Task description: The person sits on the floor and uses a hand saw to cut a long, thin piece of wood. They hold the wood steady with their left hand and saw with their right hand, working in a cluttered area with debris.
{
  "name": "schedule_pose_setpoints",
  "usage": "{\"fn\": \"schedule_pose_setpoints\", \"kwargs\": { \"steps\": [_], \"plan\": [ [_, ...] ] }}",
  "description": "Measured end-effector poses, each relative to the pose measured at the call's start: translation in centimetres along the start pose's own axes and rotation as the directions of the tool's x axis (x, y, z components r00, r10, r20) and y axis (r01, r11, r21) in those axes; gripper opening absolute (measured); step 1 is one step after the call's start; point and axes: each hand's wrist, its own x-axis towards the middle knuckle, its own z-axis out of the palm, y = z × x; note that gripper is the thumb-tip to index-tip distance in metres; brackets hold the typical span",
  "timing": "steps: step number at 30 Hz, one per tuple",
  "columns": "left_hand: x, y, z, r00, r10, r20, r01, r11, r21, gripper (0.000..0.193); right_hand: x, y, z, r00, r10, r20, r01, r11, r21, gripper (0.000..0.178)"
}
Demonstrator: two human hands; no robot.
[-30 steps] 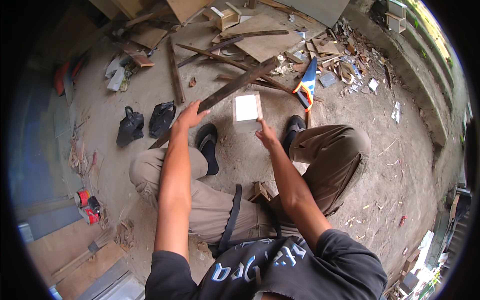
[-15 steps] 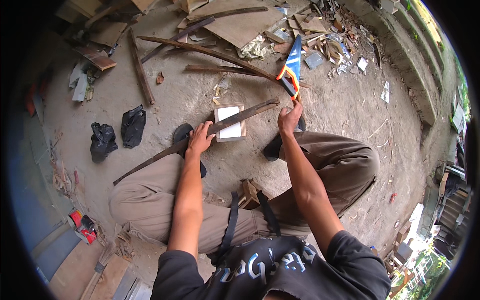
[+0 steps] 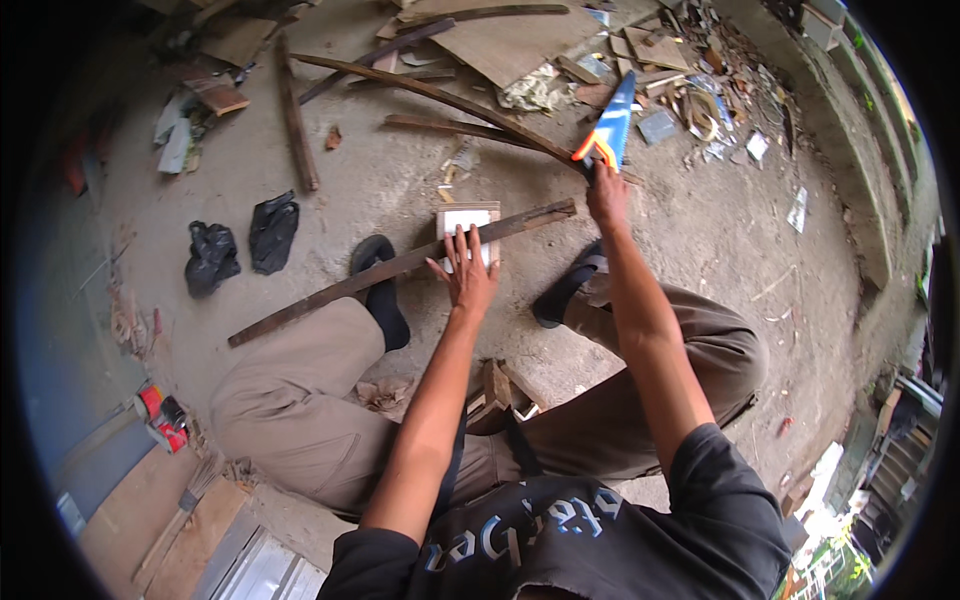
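Simultaneously touching and grasping

With fingers spread, the left hand [image 3: 470, 285] is resting across a long dark-brown wooden plank [image 3: 375, 276], which is lying over a white-topped wooden box [image 3: 466, 217]; the right hand [image 3: 608, 196] is grasping a blue-bladed, orange-handled handsaw [image 3: 614, 122].

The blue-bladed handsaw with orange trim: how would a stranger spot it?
On the grey floor, find the heap of broken wood scraps at upper right. Near its lower left, the bare right hand partly covers the blue-bladed handsaw. Bright orange trim distinguishes it from dark wooden sticks.
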Motion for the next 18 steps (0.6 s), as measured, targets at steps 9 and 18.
{"fn": "schedule_pose_setpoints", "kwargs": {
  "steps": [9,18],
  "plan": [
    [3.4,-2.8,0.2,0.992,0.115,-0.059,-0.112,0.993,0.047,0.063,1.9,-0.8,-6.0,0.976,0.189,-0.108,-0.172,0.974,0.15,0.039],
    [3.7,-0.8,4.2,0.955,0.194,-0.225,-0.22,0.971,-0.096,0.05,-6.0,-4.6,-16.8,0.814,0.415,-0.405,0.02,0.678,0.735,0.039]
  ]
}}
